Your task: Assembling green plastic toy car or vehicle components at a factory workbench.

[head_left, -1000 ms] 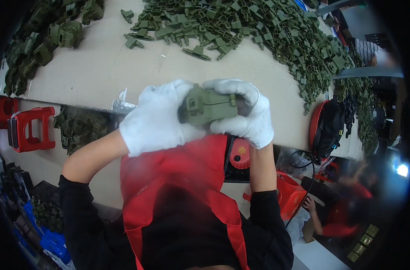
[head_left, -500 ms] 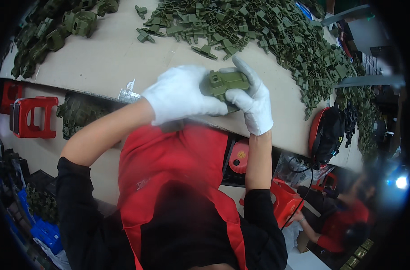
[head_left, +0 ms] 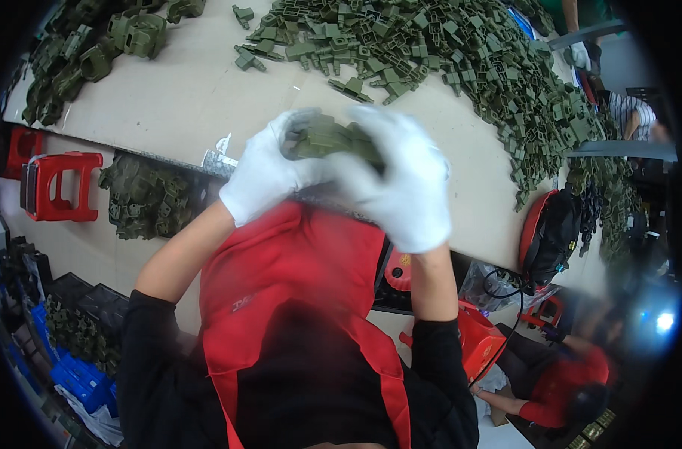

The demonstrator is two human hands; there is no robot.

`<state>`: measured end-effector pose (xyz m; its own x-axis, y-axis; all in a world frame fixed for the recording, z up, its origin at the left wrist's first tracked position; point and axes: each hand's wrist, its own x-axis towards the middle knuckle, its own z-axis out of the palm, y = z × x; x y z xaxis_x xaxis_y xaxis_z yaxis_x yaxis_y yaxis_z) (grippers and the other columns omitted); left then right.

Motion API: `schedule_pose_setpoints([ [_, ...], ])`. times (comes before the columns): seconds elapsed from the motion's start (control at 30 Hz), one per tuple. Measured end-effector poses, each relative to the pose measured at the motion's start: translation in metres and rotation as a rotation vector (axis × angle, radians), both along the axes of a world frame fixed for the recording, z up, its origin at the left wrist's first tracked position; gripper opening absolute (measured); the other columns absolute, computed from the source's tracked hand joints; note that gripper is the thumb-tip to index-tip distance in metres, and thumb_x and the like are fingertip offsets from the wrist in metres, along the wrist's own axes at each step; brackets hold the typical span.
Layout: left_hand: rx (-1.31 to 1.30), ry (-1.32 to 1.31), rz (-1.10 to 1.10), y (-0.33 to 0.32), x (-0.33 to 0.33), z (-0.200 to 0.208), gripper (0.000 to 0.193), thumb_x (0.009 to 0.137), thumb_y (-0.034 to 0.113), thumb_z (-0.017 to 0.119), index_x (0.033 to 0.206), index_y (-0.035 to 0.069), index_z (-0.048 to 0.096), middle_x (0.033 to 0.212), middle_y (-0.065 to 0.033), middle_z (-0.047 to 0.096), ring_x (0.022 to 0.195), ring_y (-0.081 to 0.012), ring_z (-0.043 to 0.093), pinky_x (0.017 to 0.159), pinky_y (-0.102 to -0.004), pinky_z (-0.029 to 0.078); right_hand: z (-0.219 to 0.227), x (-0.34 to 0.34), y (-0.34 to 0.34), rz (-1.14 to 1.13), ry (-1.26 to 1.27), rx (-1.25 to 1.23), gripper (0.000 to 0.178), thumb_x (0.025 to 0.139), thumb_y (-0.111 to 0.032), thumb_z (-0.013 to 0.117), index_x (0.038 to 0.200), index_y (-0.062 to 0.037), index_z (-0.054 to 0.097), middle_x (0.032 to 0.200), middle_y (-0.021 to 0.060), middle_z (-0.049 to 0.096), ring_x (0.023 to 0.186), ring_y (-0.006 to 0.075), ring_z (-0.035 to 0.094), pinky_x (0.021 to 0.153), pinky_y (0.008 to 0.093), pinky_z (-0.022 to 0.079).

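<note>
In a white glove, my left hand (head_left: 270, 161) is closed round the left end of an olive-green moulded plastic part (head_left: 330, 138), blocky like a toy vehicle body. The part is held just above the table's near edge. My right hand (head_left: 408, 183), also gloved in white, is at the part's right end; motion smears its fingers, so its grip is unclear. Both hands cover much of the part. Beyond them, a large heap of small olive-green plastic pieces (head_left: 401, 45) lies on the table (head_left: 184, 90).
Larger green bodies (head_left: 135, 34) lie at the table's far left. A black and red bag (head_left: 548, 239) rests near the right edge. Red stools (head_left: 68, 187) stand below on the left. A person in a red top (head_left: 565, 382) is at the lower right, with blue crates (head_left: 83, 385) at the lower left.
The green part has shifted left and turned between my hands. My left hand now wraps its left end, while my right hand has swung in closer and blurred.
</note>
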<state>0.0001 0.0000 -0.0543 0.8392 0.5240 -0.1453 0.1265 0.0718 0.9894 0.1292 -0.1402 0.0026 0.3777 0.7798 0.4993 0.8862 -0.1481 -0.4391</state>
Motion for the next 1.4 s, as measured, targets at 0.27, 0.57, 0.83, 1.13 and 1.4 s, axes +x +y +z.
schedule_pose_setpoints([
  [0.27, -0.032, -0.053, -0.11, 0.003, 0.009, 0.0, 0.058, 0.076, 0.006, 0.071, 0.13, -0.002, 0.051, 0.121, -0.0127, 0.061, 0.109, -0.0192, 0.059, 0.097, -0.0317, 0.047, 0.004, 0.012, 0.014, 0.091, 0.233, -0.394, 0.043, 0.08, -0.024, 0.064, 0.122, -0.0149, 0.06, 0.101, 0.0143, 0.067, 0.089, 0.0347, 0.065, 0.08, 0.041, 0.053],
  [0.57, -0.206, -0.11, -0.15, 0.004, 0.01, -0.005, 0.066, 0.077, 0.005, 0.073, 0.136, -0.003, 0.046, 0.129, -0.0129, 0.056, 0.116, -0.0198, 0.056, 0.1, -0.0324, 0.044, 0.006, 0.003, 0.018, -0.007, 0.494, -0.418, 0.045, 0.077, -0.012, 0.067, 0.122, -0.0089, 0.064, 0.106, 0.0151, 0.069, 0.096, 0.0279, 0.068, 0.087, 0.0341, 0.052],
  [0.83, -0.126, -0.105, -0.156, 0.008, 0.017, -0.01, 0.066, 0.073, 0.007, 0.076, 0.133, -0.003, 0.05, 0.123, -0.0143, 0.06, 0.114, -0.0204, 0.057, 0.1, -0.0328, 0.045, 0.005, 0.005, 0.016, -0.203, 0.532, -0.371, 0.047, 0.076, -0.026, 0.07, 0.119, -0.0082, 0.063, 0.108, 0.0202, 0.066, 0.101, 0.0365, 0.063, 0.088, 0.0418, 0.05],
  [1.13, 0.224, -0.015, -0.212, 0.001, 0.009, -0.01, 0.08, 0.065, 0.009, 0.08, 0.137, 0.0, 0.045, 0.127, -0.0152, 0.057, 0.118, -0.0244, 0.056, 0.1, -0.0355, 0.045, 0.0, 0.008, -0.008, 0.018, 0.131, -0.664, 0.055, 0.071, -0.034, 0.074, 0.114, -0.0056, 0.054, 0.091, 0.0158, 0.064, 0.082, 0.0356, 0.065, 0.071, 0.0439, 0.052],
  [1.4, 0.001, -0.14, -0.251, 0.003, 0.029, 0.001, 0.087, 0.07, 0.014, 0.079, 0.145, 0.002, 0.036, 0.137, -0.0144, 0.05, 0.128, -0.0258, 0.048, 0.104, -0.0368, 0.042, 0.017, 0.038, -0.009, 0.008, 0.264, -0.634, 0.03, 0.072, -0.018, 0.07, 0.099, -0.0041, 0.065, 0.088, 0.015, 0.069, 0.081, 0.0284, 0.068, 0.07, 0.0381, 0.053],
])
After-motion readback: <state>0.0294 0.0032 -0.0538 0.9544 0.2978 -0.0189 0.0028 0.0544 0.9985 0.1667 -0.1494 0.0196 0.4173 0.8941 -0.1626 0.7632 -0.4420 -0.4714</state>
